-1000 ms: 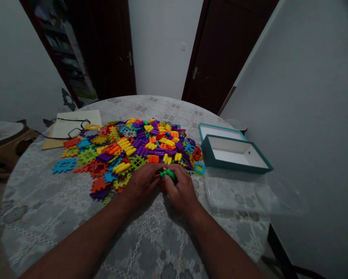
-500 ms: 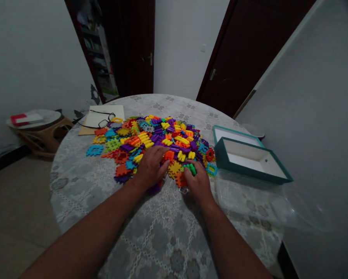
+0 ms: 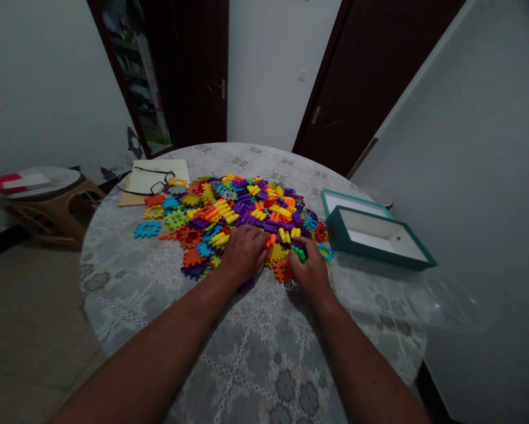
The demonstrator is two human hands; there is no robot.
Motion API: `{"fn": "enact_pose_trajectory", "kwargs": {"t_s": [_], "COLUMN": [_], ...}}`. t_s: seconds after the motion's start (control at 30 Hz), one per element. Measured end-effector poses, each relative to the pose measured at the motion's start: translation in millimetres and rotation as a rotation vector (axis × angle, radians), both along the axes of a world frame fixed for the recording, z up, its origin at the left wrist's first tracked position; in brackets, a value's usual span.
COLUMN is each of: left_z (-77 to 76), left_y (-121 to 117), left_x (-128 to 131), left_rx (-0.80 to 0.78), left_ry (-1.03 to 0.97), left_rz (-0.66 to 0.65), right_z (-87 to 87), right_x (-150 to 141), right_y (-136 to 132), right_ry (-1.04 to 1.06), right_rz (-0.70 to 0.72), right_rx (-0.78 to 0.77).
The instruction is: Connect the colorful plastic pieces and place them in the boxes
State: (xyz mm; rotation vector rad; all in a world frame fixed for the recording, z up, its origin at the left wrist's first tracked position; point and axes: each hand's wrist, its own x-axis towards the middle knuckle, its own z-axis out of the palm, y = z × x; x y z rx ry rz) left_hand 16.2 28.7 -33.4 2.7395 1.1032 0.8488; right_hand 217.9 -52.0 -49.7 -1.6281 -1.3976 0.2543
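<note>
A heap of colourful plastic building blocks (image 3: pixel 246 209) spreads over the table, with notched flat pieces and ribbed tube-like ones. At its near edge, my left hand (image 3: pixel 245 252) is closed with its fingertips on an orange building block (image 3: pixel 270 241), partly hidden by the fingers. To the right, my right hand (image 3: pixel 312 268) pinches a green ribbed building block (image 3: pixel 298 253) between thumb and fingers. Between the hands lie a yellow notched piece (image 3: pixel 276 253) and an orange notched piece (image 3: pixel 283 270). A purple piece (image 3: pixel 246 286) shows below my left wrist.
On the right stands a teal open box (image 3: pixel 379 241), its lid (image 3: pixel 355 203) behind it. Clear plastic packaging (image 3: pixel 379 294) lies nearer me. Black glasses (image 3: pixel 156 187) rest on a notebook (image 3: pixel 145 168) at the left. A stool (image 3: pixel 65 206) stands beyond the round table.
The view has turned slightly, shifting the heap's near side rightward. My left hand covers more of the orange block than before. The green block stays in my right hand.
</note>
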Motion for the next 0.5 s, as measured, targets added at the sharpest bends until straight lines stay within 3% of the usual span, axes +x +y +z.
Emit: {"fn": "enact_pose_trajectory", "kwargs": {"t_s": [0.1, 0.33, 0.5], "left_z": [-0.4, -10.9, -19.6], "left_y": [0, 4, 6], "left_x": [1, 4, 5], "left_rx": [0.010, -0.044, -0.143], "left_ry": [-0.055, -0.194, -0.253], "left_rz": [-0.035, -0.302, -0.428], "right_z": [-1.3, -4.2, -7.4], "right_x": [-2, -11, -13], "right_y": [-1, -3, -2], "right_ry": [-0.004, 0.086, 0.128], "right_rz": [0.017, -0.014, 0.102], "right_rx": [0.020, 0.060, 0.033]}}
